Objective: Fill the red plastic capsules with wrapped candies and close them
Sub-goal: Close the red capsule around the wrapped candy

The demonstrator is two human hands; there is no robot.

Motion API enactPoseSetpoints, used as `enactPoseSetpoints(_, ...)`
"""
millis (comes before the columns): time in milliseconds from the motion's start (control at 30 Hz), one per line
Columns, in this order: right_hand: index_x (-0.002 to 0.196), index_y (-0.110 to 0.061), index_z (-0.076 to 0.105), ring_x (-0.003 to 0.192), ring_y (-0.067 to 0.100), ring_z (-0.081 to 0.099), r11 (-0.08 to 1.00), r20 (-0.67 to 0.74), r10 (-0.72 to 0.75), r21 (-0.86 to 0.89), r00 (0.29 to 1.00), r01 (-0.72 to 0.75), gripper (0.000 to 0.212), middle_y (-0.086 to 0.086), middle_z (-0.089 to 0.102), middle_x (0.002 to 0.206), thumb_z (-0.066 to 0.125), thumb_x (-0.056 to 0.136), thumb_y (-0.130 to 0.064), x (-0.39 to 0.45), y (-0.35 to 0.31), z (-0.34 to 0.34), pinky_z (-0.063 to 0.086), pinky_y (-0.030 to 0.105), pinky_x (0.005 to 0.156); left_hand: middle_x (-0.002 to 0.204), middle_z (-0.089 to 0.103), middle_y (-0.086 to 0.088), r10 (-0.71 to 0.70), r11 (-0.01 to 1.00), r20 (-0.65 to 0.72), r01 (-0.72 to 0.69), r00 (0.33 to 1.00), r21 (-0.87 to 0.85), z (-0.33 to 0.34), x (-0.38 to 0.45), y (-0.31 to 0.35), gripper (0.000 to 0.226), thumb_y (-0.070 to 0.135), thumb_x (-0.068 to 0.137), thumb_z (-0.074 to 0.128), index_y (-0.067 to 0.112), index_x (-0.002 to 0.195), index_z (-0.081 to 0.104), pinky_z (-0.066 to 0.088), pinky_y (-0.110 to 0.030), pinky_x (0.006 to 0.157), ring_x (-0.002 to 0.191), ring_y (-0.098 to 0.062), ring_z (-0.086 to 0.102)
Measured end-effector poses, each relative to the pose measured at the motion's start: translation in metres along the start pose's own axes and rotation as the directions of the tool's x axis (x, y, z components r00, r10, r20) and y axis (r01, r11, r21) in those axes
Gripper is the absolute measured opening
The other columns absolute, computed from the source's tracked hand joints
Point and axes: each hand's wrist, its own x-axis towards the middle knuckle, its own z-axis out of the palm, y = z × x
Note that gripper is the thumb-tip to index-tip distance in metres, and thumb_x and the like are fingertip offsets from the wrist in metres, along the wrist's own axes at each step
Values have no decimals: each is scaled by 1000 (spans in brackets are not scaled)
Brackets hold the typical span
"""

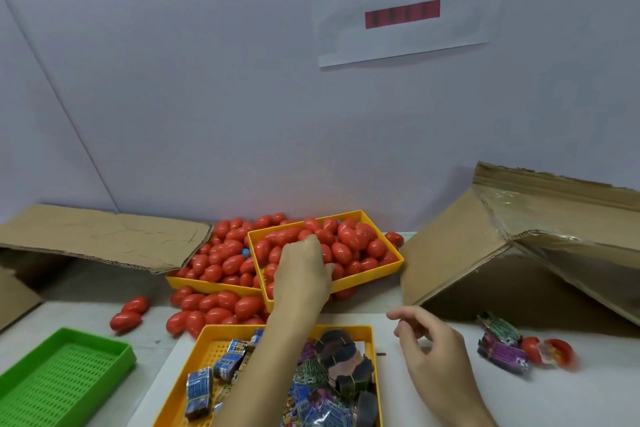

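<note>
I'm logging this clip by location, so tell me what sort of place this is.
Probably a hand-packing workstation in a small factory or workshop. A printed paper sign labels the station on a plain wall, trays overflow with red capsules, and opened cardboard boxes flank the table.

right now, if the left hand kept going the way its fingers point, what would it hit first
Probably the red capsules heaped in the upper yellow tray; the left hand already reaches over them, though contact is unclear.

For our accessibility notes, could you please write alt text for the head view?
A person's left hand reaches into a yellow tray heaped with red capsules, while the right hand hovers open beside a near yellow tray of wrapped candies. An empty green tray sits left.
</note>
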Motion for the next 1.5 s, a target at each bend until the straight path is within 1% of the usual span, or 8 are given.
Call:
enactPoseSetpoints(167,90,-38,64,86,4,62,999,-17,33,39,999,-32,27,-16,67,87,57,95,-12,1,-1,0,45,9,61,86,65,12,-29,971,-238,-29,971,-237,-15,-20,6,19,36,90,69,21,100,65,53,-29,68,84,-11,62)
enactPoseSetpoints(267,90,-37,65,83,5,62,996,-22,39,79,999,-37,26,-14,67,81,58,95,-13,-1,-3,0,45,13,65,82,72,8,-97,647,29,85,995,-758,-21,-45,16,7,33,90,67,28,89,71,60,-28,65,81,-11,70)
enactPoseSetpoints(400,91,-28,71,73,7,62,979,-4,9,202,1000,-8,21,-7,68,76,60,93,-10,-3,-15,-4,50,21,61,96,75,2,-87,255,288,301,954,-919,-12,-85,25,15,38,78,68,32,91,74,58,-25,69,94,-20,73)
enactPoseSetpoints(567,102,-21,71,75,22,69,913,133,-11,406,991,-45,15,4,72,84,61,91,-20,-7,-36,-10,52,26,51,90,76,4,-178,400,228,282,957,-872,-5,-99,17,19,29,77,76,27,95,73,61,-49,68,80,-14,72)
enactPoseSetpoints(800,103,-26,71,87,12,72,898,90,10,437,996,-48,27,-8,75,92,65,77,-31,-8,-45,-11,58,24,62,92,74,8,-43,469,84,94,996,-878,-9,-102,19,24,29,68,79,24,91,74,54,-14,74,97,-9,69)
enactPoseSetpoints(1133,100,-29,71,87,10,71,901,62,-6,433,998,-21,25,-6,74,90,67,76,-33,-10,-53,-12,56,21,62,103,74,9,33,487,103,74,994,-870,-9,-104,19,30,30,74,76,30,104,73,59,-25,76,99,-12,71)
enactPoseSetpoints(1333,97,-22,72,72,18,69,832,21,98,547,995,-93,24,7,72,79,50,98,-12,-5,-52,-15,55,25,56,88,70,-29,-177,-276,465,410,868,-869,-19,-94,11,39,25,80,60,-6,101,71,60,-34,60,69,-33,71)
enactPoseSetpoints(1500,93,-23,73,69,15,68,850,12,168,505,986,-150,28,3,71,74,48,99,-10,-2,-47,-18,54,24,55,80,67,-24,-245,-407,428,308,870,-860,-30,-85,-7,37,22,82,57,-9,101,68,57,-30,53,59,-26,64)
